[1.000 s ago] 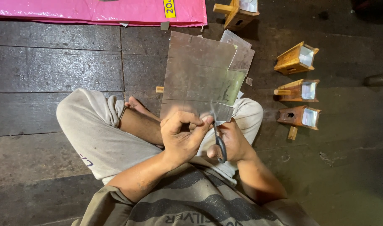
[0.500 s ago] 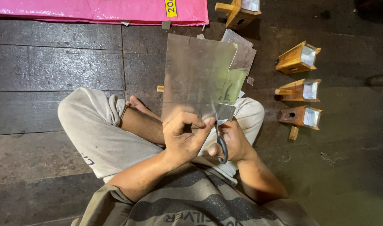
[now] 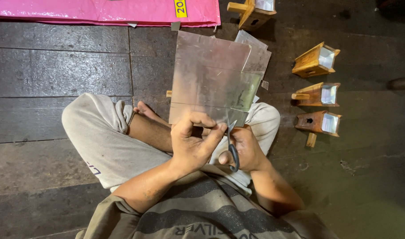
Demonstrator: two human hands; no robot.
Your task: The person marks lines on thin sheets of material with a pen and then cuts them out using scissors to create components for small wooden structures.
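Left hand (image 3: 191,144) pinches near edge of metal sheet (image 3: 211,77), held tilted above lap. Right hand (image 3: 244,148) closed around scissors (image 3: 231,146), blades at sheet's lower edge. 3 wooden boxes (image 3: 317,93) on floor (image 3: 56,66) to right.

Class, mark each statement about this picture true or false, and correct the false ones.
1. The right hand holds scissors. True.
2. The left hand grips the metal sheet at its near edge. True.
3. The person stands at a table. False: they sit cross-legged on the floor.
4. Four small wooden boxes lie on the floor. True.
5. The pink sheet covers the knees. False: it lies at the far edge.
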